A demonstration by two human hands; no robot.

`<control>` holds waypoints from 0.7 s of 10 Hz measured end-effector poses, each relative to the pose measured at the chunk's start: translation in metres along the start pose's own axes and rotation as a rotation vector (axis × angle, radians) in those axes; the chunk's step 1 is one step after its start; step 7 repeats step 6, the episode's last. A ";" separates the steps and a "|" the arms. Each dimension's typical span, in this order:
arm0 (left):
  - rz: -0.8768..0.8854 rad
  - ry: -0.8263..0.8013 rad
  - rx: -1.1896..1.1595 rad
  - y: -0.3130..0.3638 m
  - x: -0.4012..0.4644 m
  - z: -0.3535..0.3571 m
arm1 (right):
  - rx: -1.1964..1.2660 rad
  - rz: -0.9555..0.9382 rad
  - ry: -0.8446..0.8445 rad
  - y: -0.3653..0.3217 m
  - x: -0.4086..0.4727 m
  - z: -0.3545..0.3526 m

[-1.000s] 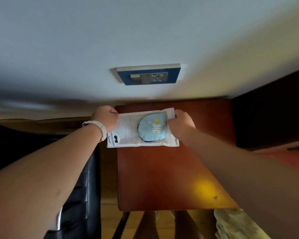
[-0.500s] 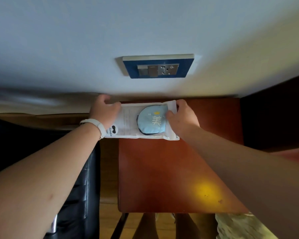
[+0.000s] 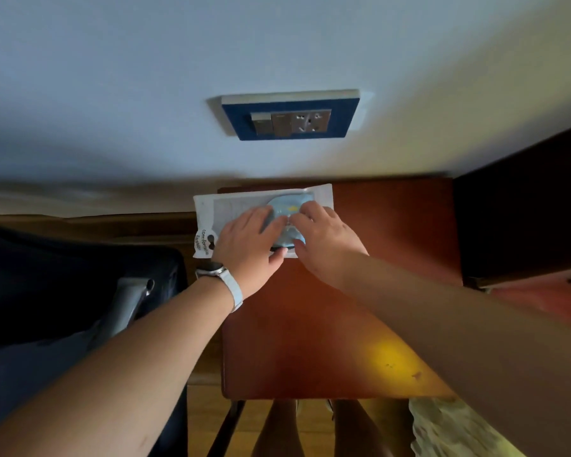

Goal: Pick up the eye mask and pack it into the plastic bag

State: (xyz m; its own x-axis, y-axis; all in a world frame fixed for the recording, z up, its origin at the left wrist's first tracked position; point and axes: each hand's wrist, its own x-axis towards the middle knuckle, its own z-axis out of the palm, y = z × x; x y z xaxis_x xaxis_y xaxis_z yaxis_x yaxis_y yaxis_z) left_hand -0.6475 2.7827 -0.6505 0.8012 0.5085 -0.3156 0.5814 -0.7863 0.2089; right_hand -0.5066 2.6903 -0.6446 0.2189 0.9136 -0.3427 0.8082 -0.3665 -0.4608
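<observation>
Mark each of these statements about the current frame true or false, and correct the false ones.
1. The eye mask is inside the plastic bag. True.
2. The bag lies at the near edge of the table, close to the person. False: it lies at the far edge, by the wall, its left end overhanging.
3. Both hands rest on top of the bag. True: the left hand and right hand lie flat over the mask.
4. The watch band is on the right wrist. False: it is on the left wrist.
5. A wall socket panel sits above the table. True.
</observation>
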 end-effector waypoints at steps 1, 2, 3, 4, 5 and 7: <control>-0.007 0.013 0.007 -0.002 0.002 0.002 | -0.013 -0.001 0.034 -0.001 0.005 0.005; -0.006 0.010 0.011 -0.004 0.004 0.001 | -0.013 -0.003 0.041 -0.002 0.007 0.006; -0.008 0.012 0.015 -0.005 0.006 -0.005 | -0.009 0.014 0.031 -0.004 0.006 0.001; -0.011 -0.001 0.004 -0.004 0.003 -0.015 | 0.010 0.024 0.018 -0.007 0.001 -0.010; -0.019 -0.011 0.032 0.002 -0.003 -0.040 | 0.035 0.035 0.031 -0.009 -0.007 -0.034; -0.061 0.005 0.036 0.007 -0.019 -0.061 | 0.074 0.044 0.028 -0.017 -0.025 -0.054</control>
